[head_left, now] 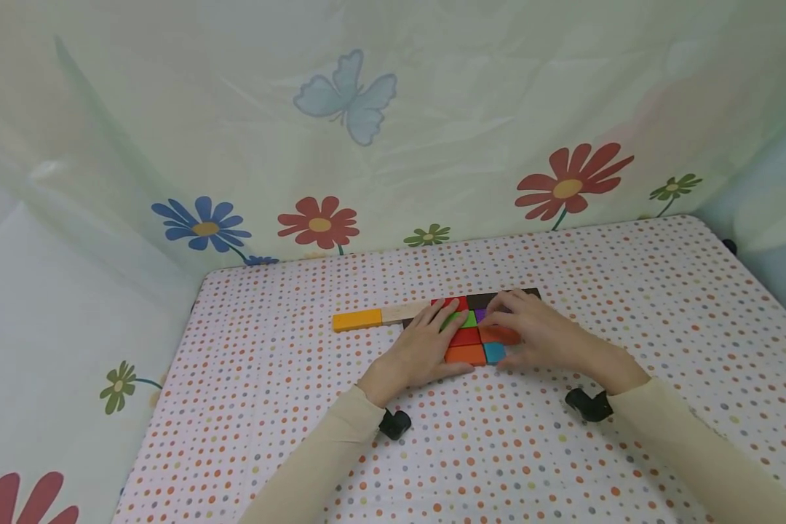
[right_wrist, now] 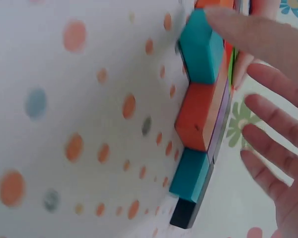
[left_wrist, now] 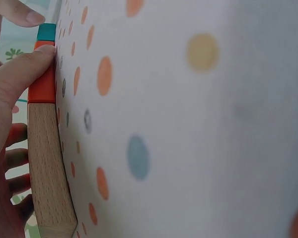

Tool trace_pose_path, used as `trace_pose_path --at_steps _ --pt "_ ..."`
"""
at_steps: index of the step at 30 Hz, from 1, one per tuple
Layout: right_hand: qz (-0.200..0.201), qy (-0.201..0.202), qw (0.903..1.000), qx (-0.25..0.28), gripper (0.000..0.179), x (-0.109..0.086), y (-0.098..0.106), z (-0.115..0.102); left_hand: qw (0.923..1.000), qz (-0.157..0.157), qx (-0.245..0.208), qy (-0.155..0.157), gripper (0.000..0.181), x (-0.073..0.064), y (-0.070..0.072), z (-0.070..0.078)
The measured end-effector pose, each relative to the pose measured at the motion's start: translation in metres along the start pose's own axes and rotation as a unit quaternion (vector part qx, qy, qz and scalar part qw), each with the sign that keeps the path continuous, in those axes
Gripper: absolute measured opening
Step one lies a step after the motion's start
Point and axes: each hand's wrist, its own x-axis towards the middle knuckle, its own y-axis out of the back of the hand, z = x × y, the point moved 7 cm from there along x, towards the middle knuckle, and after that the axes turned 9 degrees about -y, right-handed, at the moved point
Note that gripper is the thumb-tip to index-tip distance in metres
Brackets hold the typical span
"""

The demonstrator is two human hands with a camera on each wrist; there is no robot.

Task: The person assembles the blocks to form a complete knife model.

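Coloured wooden blocks lie close together in a flat arrangement on the table. My left hand [head_left: 419, 355] rests on its left part, fingers spread over the red and green blocks [head_left: 469, 320]. In the left wrist view its thumb presses the side of an orange block [left_wrist: 41, 91], beside a plain wooden block [left_wrist: 47, 158]. My right hand [head_left: 545, 336] arches over the right part. Its thumb touches a blue block [right_wrist: 201, 57] at the near edge, while its other fingers are loosely extended. An orange-red block [right_wrist: 192, 116], another blue block [right_wrist: 190, 171] and a black block [right_wrist: 184, 213] follow.
A yellow block [head_left: 356, 320] and a pale wooden block [head_left: 403, 313] extend leftward from the arrangement. Dark blocks [head_left: 481, 300] line its far edge. A dotted cloth [head_left: 268, 437] covers the table, and a flowered curtain [head_left: 445, 145] hangs behind.
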Motion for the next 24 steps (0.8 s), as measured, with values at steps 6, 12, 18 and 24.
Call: trace_pose_path --at_steps 6,12,18,24 --pt "-0.013 0.006 0.9999 0.009 0.030 -0.008 -0.007 -0.007 1.0000 0.003 0.002 -0.002 0.086 0.003 0.000 0.000" --pt "-0.007 0.007 0.9999 0.008 0.024 -0.007 -0.011 -0.011 1.0000 -0.003 -0.005 0.000 0.086 0.006 -0.001 -0.001" --pt "0.005 -0.003 1.0000 -0.004 0.026 -0.007 -0.012 -0.010 0.9998 0.006 -0.019 0.004 0.087 0.005 0.000 -0.005" --pt "0.039 -0.012 0.9992 -0.002 0.024 -0.015 -0.004 -0.009 0.9949 0.075 -0.063 -0.024 0.080 -0.018 0.019 -0.008"
